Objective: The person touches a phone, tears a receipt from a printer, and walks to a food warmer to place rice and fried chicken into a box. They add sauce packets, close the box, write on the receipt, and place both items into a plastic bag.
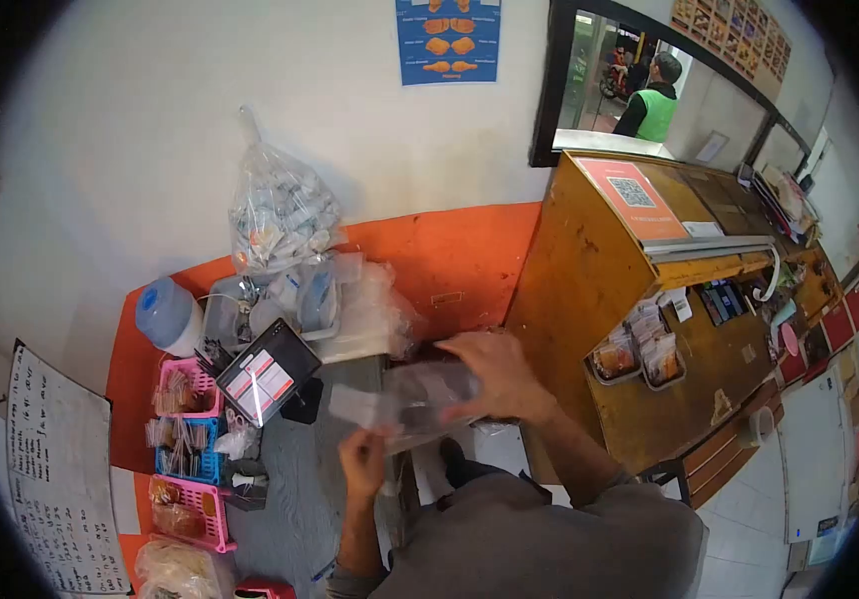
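Observation:
A clear plastic bag (419,401) hangs between my two hands, in front of my body and beside the grey table's edge. At its lower left corner the fingers of my left hand (361,461) are closed on the plastic. My right hand (489,374) is at the bag's right side, thumb and fingers spread around it, with the fingertips partly behind or against the film. Whatever the bag may hold is too blurred to make out. Left of it, a tablet (268,372) on a stand shows a red and white screen.
Pink baskets (215,514) and a blue basket (212,462) of sachets line the grey table (299,489). Behind the tablet are a plastic container (222,317) and a large bag of cups (285,215). A wooden counter (569,260) stands right. Through the window is a person (657,105).

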Motion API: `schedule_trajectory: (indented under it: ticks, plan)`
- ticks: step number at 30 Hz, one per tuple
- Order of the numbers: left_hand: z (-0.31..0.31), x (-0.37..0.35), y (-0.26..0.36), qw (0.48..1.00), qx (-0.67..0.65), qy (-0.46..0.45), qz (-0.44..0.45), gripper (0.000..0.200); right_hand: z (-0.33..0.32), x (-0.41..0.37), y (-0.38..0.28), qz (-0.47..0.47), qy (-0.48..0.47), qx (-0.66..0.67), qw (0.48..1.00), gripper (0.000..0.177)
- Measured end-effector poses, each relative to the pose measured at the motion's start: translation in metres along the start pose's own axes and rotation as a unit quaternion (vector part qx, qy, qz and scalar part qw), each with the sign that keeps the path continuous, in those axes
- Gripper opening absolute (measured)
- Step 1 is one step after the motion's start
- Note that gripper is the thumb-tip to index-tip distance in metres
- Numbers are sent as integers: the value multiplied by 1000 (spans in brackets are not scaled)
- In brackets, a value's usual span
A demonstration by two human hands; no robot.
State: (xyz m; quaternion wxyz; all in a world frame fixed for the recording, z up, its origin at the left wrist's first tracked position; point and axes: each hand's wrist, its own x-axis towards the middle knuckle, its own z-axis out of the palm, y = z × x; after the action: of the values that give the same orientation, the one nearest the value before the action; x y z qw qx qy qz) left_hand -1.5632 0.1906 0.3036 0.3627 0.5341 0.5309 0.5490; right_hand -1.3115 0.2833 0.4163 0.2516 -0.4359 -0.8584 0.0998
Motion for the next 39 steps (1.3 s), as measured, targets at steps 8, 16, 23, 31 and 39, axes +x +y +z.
schedule_trajectory:
  ticks: [8, 16, 23, 31, 39]
  plan:
    - [18, -4, 95, 966, 183, -178, 45, 26, -18, -45, -4, 92, -164, 431, 883, 20]
    - [121, -30, 107, 989, -82, -119, 1, 20, -53, -82, -2, 3, -40, 92, 995, 49]
    - [167, -24, 96, 932, -120, -324, -107, 5, -112, -115, 53, 33, -3, 64, 997, 43]
    - [218, -36, 87, 929, -159, -309, -129, 5, -133, -151, 98, -14, 5, 122, 992, 28]
    - [223, -61, 79, 950, -57, -265, -157, 9, -112, -153, 126, -41, -54, 241, 968, 26]
